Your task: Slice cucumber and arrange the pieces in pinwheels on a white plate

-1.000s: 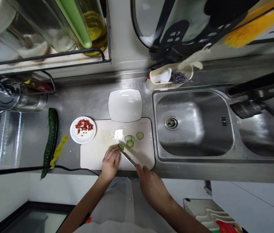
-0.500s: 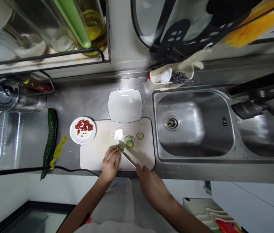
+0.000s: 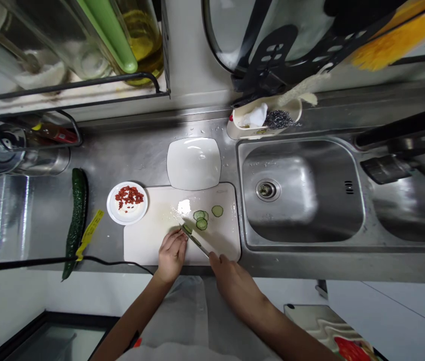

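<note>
My right hand (image 3: pixel 233 281) is closed round the handle of a kitchen knife (image 3: pixel 200 247), its blade slanting up and left over the white cutting board (image 3: pixel 140 248). Curled fingers of my left hand (image 3: pixel 172 253) press on a piece of cucumber beside the blade; the hand hides most of that piece. Thin cucumber slices (image 3: pixel 187 229) lie along the blade. Further up the board are several loose round slices (image 3: pixel 201 224), some overlapping, with a single slice (image 3: pixel 217 211) to their right.
A white rectangular plate (image 3: pixel 194 163) stands behind the board. A small plate (image 3: pixel 114 215) of red pieces overlaps its left corner. Further left lie a whole cucumber (image 3: pixel 77 220), a yellow tag (image 3: pixel 91 233) and a black cable (image 3: pixel 110 261). The sink (image 3: pixel 302 238) is at the right.
The knife has shifted slightly left and its handle a little upward. My left hand stays in nearly the same place, and the slices on the board have not moved.
</note>
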### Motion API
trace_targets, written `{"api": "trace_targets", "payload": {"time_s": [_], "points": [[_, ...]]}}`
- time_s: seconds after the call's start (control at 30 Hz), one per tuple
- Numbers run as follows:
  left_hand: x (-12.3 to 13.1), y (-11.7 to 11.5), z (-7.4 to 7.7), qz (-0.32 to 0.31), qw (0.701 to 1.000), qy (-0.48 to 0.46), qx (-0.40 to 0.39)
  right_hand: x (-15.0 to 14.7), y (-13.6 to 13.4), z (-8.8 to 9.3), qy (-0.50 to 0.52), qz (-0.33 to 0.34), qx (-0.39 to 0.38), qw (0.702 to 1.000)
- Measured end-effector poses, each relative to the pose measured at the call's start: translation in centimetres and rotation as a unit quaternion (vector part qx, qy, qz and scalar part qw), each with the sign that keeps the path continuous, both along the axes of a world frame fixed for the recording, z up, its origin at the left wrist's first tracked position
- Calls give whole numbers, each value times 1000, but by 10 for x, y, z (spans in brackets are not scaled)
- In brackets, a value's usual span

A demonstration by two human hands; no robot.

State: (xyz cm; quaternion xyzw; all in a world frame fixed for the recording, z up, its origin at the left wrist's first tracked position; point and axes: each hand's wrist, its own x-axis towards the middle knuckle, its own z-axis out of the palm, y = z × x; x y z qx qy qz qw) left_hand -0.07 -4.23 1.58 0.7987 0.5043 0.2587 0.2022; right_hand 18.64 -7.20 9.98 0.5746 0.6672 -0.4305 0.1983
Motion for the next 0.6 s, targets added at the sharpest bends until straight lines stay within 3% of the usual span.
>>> {"api": "trace_targets", "payload": {"time_s": [0.6], "points": [[-1, 0, -2, -1, 1000, 13, 17, -8, 8, -9, 8, -31, -5, 999]]}}
